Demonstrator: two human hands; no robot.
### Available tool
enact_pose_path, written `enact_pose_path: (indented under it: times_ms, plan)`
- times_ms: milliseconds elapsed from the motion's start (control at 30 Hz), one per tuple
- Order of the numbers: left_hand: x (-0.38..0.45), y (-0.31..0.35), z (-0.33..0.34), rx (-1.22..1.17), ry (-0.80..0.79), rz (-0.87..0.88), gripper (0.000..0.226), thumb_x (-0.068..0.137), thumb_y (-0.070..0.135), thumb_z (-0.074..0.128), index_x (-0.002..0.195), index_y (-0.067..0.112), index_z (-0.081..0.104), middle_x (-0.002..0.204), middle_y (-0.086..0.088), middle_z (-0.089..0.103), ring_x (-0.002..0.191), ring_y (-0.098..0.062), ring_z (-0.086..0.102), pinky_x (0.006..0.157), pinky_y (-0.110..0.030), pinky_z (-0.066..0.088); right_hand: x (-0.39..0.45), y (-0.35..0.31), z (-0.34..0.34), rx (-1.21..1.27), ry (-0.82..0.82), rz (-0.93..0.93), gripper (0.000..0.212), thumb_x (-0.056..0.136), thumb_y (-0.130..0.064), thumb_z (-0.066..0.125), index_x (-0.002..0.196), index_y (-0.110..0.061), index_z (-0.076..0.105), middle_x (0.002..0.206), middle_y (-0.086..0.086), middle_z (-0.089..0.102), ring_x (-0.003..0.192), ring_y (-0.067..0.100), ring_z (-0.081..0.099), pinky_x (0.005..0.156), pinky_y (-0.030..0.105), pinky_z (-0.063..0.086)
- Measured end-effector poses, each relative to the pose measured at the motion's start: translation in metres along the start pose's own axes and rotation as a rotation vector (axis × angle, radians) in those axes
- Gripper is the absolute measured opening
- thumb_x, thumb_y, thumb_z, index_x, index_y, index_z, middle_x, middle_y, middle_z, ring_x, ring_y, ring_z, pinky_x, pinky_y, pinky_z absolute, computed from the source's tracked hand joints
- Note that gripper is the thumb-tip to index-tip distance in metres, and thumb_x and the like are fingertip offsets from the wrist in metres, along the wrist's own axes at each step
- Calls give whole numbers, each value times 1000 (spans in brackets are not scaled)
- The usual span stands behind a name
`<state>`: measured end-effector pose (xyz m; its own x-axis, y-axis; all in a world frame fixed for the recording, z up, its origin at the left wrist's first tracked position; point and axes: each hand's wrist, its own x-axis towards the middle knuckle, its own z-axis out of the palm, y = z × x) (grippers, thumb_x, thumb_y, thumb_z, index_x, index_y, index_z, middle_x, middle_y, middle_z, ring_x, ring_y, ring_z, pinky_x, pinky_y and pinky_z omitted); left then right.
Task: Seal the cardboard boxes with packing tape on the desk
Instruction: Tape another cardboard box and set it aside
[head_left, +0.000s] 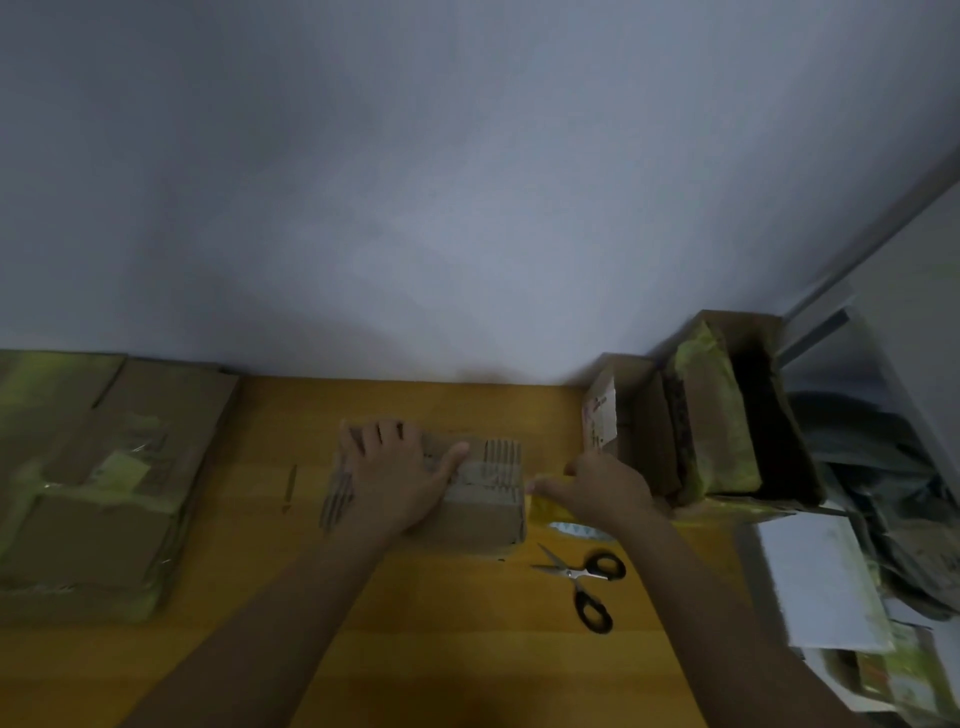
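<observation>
Brown cardboard box (467, 499) — creased, ribbed — under flat left hand (397, 467); right hand (605, 488) pinches yellow tape (545, 506).

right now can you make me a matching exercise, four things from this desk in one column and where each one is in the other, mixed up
Things
1. small brown cardboard box
2. black-handled scissors
3. large taped cardboard box
4. yellowish roll of packing tape

Places
A. far left of the yellow desk
B. under the flat left hand
C. lying open, nearer the person than the small box
D. beneath the right hand, just right of the small box

Pairs: 1-B, 2-C, 3-A, 4-D
</observation>
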<state>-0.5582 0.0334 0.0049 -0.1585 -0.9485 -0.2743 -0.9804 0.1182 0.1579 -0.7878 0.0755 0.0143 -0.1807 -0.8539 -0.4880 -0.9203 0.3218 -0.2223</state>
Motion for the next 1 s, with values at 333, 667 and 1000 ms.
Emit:
enact_pose_path:
  times_ms: [333, 667, 1000]
  plan:
    - [-23, 76, 41, -60, 120, 421, 58, 102, 44, 17, 148, 13, 32, 154, -10, 35, 145, -27, 25, 113, -55, 11, -1, 6, 14, 56, 37, -23, 49, 91, -56, 51, 84, -11, 67, 68, -6, 53, 65, 12, 53, 63, 33, 52]
    - [-10, 36, 24, -79, -2, 623, 59, 100, 49, 2, 149, 21, -17, 157, 2, -22, 143, -10, -27, 119, -31, -13, -2, 6, 14, 54, 43, -2, 70, 80, -78, 49, 84, -10, 67, 70, -2, 58, 68, 15, 58, 61, 33, 48]
    - [-21, -56, 4, -96, 94, -246, 104, 78, 87, 24, 155, 17, 7, 159, -20, 6, 146, -37, 7, 116, -52, 5, -4, -1, 16, 54, 31, 22, 78, 78, -82, 45, 91, -9, 69, 81, 3, 64, 81, 22, 65, 63, 30, 47]
